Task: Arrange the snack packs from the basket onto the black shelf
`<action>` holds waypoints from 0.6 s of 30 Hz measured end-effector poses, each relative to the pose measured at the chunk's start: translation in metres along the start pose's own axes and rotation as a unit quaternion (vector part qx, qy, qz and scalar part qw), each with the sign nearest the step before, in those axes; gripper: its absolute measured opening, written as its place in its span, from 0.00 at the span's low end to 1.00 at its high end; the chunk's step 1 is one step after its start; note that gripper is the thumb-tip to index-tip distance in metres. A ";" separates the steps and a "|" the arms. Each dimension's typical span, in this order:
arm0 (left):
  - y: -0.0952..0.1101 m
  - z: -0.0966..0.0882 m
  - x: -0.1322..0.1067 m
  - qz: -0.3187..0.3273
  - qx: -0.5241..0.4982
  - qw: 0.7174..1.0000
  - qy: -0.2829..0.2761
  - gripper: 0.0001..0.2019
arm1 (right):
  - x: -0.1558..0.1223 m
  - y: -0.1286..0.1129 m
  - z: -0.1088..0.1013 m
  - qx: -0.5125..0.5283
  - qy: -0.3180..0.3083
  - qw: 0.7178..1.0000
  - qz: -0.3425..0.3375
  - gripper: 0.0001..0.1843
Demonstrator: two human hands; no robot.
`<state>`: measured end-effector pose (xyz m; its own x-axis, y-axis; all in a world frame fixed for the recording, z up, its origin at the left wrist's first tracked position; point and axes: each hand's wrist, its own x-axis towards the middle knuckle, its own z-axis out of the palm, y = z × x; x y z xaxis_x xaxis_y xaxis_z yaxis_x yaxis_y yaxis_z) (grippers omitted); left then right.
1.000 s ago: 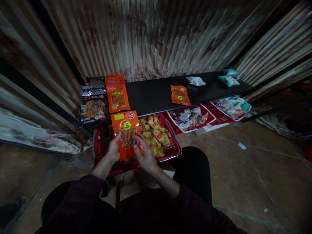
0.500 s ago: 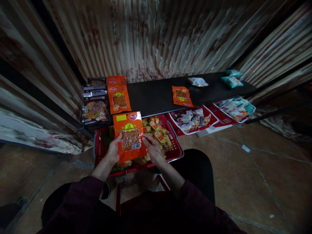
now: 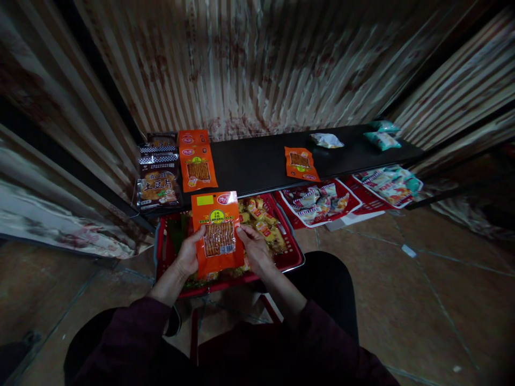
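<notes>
- The left hand is pinching the orange packet at its left edge, thumb in front.
- The right hand is gripping the opposite edge, its fingers closing on the packet.
- This light two-edge hold is probably spreading the packet flat without crushing its contents.
- The packet is hovering over the red basket, ideally clearing the yellow snacks.
- Beyond, the black shelf is carrying matching orange pouches.

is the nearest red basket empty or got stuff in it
Not empty: yellow packets lie inside the basket, partly hidden behind the orange packet.
</notes>
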<state>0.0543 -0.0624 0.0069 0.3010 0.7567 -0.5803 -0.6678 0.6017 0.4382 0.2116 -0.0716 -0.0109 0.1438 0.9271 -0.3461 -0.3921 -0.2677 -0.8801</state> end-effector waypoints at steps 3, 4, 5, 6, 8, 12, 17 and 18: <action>0.000 0.000 0.000 -0.005 -0.005 1.000 -0.023 0.19 | 0.002 -0.002 -0.001 -0.007 0.002 1.000 -0.004 0.16; 0.000 0.000 0.000 -0.005 -0.007 1.000 -0.027 0.19 | 0.003 -0.002 -0.001 -0.013 0.004 1.000 -0.006 0.17; 0.000 -0.001 0.000 -0.003 -0.007 1.000 -0.027 0.19 | 0.004 -0.001 -0.002 -0.020 0.007 1.000 -0.008 0.17; 0.000 -0.001 0.000 -0.002 -0.006 1.000 -0.024 0.20 | 0.006 0.000 -0.003 -0.030 0.008 0.999 -0.010 0.18; 0.000 -0.001 0.001 -0.004 0.001 1.000 -0.022 0.21 | 0.009 0.004 -0.004 -0.057 0.010 0.998 -0.032 0.17; 0.001 -0.003 0.002 0.001 0.009 0.999 -0.035 0.23 | 0.009 0.007 -0.007 -0.164 0.010 0.977 -0.137 0.16; 0.003 -0.001 0.002 0.020 0.002 0.999 -0.033 0.22 | -0.002 0.003 -0.008 -0.378 0.027 0.878 -0.293 0.19; 0.003 0.000 0.002 0.023 -0.001 0.999 -0.028 0.22 | -0.004 0.002 -0.008 -0.405 0.027 0.858 -0.315 0.20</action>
<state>0.0527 -0.0598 0.0069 0.3080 0.7965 -0.5203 -0.6831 0.5658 0.4618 0.2173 -0.0783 -0.0141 0.1461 0.9470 0.2861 0.5365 0.1671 -0.8272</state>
